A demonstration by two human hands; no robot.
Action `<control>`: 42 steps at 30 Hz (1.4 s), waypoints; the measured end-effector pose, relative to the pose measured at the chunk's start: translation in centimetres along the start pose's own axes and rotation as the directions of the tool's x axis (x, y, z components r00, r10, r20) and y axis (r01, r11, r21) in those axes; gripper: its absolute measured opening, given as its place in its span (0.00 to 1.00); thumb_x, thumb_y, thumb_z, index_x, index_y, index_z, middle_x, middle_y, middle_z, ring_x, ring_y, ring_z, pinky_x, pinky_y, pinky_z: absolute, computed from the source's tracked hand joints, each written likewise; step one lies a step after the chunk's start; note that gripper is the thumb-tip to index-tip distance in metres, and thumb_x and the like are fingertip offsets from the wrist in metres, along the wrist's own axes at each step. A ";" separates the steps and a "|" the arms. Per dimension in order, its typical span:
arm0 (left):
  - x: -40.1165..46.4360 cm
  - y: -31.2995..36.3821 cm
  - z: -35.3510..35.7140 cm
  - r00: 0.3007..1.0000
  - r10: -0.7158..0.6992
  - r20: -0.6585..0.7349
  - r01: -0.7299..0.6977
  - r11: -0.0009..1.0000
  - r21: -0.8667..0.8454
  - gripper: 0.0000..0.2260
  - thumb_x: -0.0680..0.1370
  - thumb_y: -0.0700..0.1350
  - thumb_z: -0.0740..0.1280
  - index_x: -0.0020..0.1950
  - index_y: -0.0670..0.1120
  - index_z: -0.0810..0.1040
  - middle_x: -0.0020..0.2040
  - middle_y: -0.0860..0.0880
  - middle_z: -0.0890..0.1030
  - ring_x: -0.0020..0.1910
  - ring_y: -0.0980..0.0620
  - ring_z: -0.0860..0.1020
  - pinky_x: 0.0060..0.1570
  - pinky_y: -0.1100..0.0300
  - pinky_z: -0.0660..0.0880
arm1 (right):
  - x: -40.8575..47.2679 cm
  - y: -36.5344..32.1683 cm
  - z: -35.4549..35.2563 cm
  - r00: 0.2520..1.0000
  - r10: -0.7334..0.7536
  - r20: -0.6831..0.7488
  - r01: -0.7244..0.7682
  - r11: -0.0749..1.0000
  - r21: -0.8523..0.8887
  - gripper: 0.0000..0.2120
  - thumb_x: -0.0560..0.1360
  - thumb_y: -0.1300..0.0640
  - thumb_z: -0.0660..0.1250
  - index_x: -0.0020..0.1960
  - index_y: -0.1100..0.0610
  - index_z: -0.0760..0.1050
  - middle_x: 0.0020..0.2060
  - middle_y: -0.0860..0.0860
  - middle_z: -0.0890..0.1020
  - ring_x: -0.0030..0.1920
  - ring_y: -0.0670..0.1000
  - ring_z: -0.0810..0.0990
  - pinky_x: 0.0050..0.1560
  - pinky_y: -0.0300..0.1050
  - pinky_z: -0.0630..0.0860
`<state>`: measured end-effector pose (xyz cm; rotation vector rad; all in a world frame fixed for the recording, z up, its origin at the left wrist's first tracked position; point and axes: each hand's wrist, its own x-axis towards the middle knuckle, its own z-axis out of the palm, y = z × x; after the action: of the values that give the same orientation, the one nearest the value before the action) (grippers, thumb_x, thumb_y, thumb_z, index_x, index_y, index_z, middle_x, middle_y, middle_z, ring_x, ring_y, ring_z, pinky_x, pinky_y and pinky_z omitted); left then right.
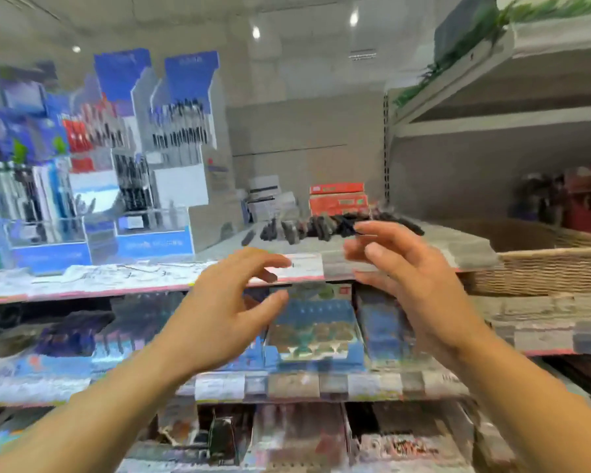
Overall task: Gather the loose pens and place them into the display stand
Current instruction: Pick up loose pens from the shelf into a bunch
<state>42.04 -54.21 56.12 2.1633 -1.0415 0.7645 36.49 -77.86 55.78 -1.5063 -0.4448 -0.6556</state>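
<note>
Shelf (458,247) — pens (325,227) beyond hands (226,302)

Wicker basket (539,271) right on shelf; red boxes (337,199) stacked behind; greenery (471,46) above.

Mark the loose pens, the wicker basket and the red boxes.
loose pens (325,227): head view, middle of the dark pile.
wicker basket (543,273): head view, front wall.
red boxes (338,199): head view, front face.
</note>
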 end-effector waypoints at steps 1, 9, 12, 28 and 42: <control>1.5 -0.6 -0.1 0.999 0.030 -0.031 -0.029 0.999 0.044 0.13 0.75 0.53 0.67 0.58 0.55 0.80 0.54 0.62 0.79 0.53 0.64 0.79 0.45 0.67 0.76 | 1.8 0.2 0.0 0.999 -0.023 0.025 0.024 0.999 -0.034 0.14 0.71 0.47 0.71 0.56 0.46 0.81 0.52 0.47 0.86 0.57 0.47 0.84 0.54 0.47 0.82; 16.5 -9.6 -1.3 0.982 -0.188 0.025 0.147 0.837 0.527 0.10 0.77 0.50 0.65 0.56 0.51 0.81 0.51 0.49 0.84 0.50 0.44 0.81 0.51 0.52 0.78 | 15.7 1.9 1.7 0.972 -0.051 0.231 0.118 0.950 -0.288 0.08 0.78 0.56 0.72 0.54 0.45 0.81 0.53 0.50 0.86 0.57 0.53 0.84 0.56 0.51 0.83; 20.7 -12.1 0.4 0.935 -0.322 0.151 0.119 0.682 0.721 0.08 0.76 0.46 0.62 0.47 0.47 0.80 0.41 0.45 0.81 0.36 0.44 0.80 0.39 0.52 0.82 | 20.1 2.5 2.3 0.957 -0.028 0.289 0.148 0.903 -0.403 0.07 0.79 0.54 0.70 0.55 0.45 0.81 0.51 0.47 0.86 0.55 0.50 0.85 0.57 0.53 0.82; 25.6 -16.9 4.1 0.547 -0.681 0.487 0.069 0.616 0.785 0.06 0.77 0.41 0.63 0.47 0.44 0.80 0.32 0.50 0.84 0.35 0.51 0.84 0.39 0.57 0.80 | 28.8 9.1 5.0 0.927 0.129 0.351 0.037 0.902 -0.429 0.07 0.79 0.46 0.67 0.50 0.47 0.82 0.46 0.45 0.87 0.48 0.47 0.86 0.53 0.47 0.82; 24.4 -14.4 1.1 0.991 -0.131 -0.035 0.129 0.990 -0.059 0.10 0.77 0.44 0.66 0.57 0.52 0.73 0.39 0.48 0.84 0.28 0.53 0.83 0.26 0.55 0.81 | 26.3 9.6 5.2 0.920 0.157 0.359 -0.036 0.946 -0.321 0.33 0.73 0.58 0.74 0.73 0.39 0.66 0.47 0.47 0.85 0.44 0.52 0.88 0.48 0.48 0.85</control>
<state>66.90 -59.13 68.89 2.1355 -0.8822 0.7053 63.19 -76.41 65.55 -1.9557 -0.5760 -0.3593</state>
